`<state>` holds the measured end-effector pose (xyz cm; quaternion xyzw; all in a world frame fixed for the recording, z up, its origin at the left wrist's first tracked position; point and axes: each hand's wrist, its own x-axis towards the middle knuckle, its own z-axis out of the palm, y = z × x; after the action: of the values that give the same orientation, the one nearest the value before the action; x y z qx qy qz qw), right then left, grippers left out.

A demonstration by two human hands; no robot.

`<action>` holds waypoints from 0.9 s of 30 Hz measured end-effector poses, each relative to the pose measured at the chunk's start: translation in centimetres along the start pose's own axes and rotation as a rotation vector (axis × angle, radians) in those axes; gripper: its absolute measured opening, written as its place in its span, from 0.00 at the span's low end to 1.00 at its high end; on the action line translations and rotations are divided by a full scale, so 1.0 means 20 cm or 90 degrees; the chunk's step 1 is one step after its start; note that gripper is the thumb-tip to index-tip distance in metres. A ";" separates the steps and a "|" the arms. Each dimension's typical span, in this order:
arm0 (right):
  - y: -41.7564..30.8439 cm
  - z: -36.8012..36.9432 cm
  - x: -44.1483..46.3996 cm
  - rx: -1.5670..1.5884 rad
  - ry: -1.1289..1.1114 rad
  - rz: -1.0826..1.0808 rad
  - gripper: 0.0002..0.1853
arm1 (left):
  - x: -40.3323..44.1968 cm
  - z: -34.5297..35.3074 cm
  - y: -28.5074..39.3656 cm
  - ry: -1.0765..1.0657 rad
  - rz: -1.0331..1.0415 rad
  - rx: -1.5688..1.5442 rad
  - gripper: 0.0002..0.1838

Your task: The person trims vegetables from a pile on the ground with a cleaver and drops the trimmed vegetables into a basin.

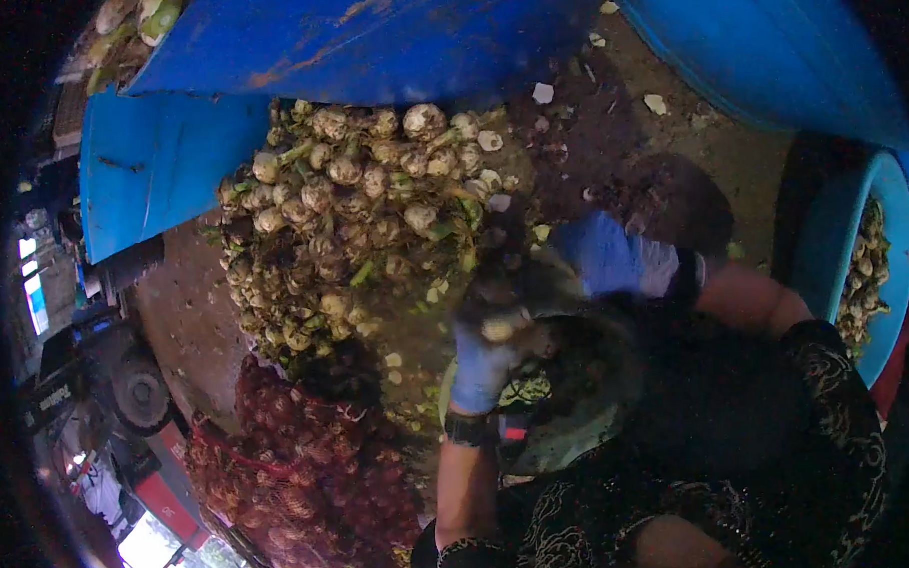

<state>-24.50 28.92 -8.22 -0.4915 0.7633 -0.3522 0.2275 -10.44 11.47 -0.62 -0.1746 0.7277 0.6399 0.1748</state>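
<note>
My left hand point(481, 371), in a grey-blue glove with a dark band at the wrist, is closed around a small pale bulb point(498, 329) near its fingertips. My right hand point(611, 255), in a blue glove, is up and to the right of it; motion blur hides its fingers and anything in them. Below both hands is a pale green basin point(592, 437) at my lap, with dark matter and green scraps inside. A large heap of soil-stained bulbs point(346, 193) with roots and green stalks lies just ahead on the ground.
A red mesh sack point(301, 480) full of bulbs stands at lower left. Blue containers point(386, 36) rise behind the heap, another blue container point(767, 48) at upper right. A light-blue tub point(891, 299) at right holds small bulbs. Pale scraps point(542, 93) litter the dirty floor.
</note>
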 end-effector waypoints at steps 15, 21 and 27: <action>-0.18 -0.02 -0.01 0.565 0.135 0.047 0.32 | 0.13 0.15 0.01 0.231 0.140 -0.786 0.29; -0.10 -0.09 -0.02 0.429 0.076 0.201 0.30 | 0.03 0.10 0.06 0.158 -0.069 -0.523 0.19; -0.06 -0.04 -0.03 0.478 -0.064 0.357 0.21 | 0.04 0.12 -0.18 0.269 0.120 -0.147 0.14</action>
<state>-24.12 29.49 -6.71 -0.1663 0.6743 -0.5049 0.5125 -9.34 13.42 -4.45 -0.2548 0.6833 0.6813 -0.0627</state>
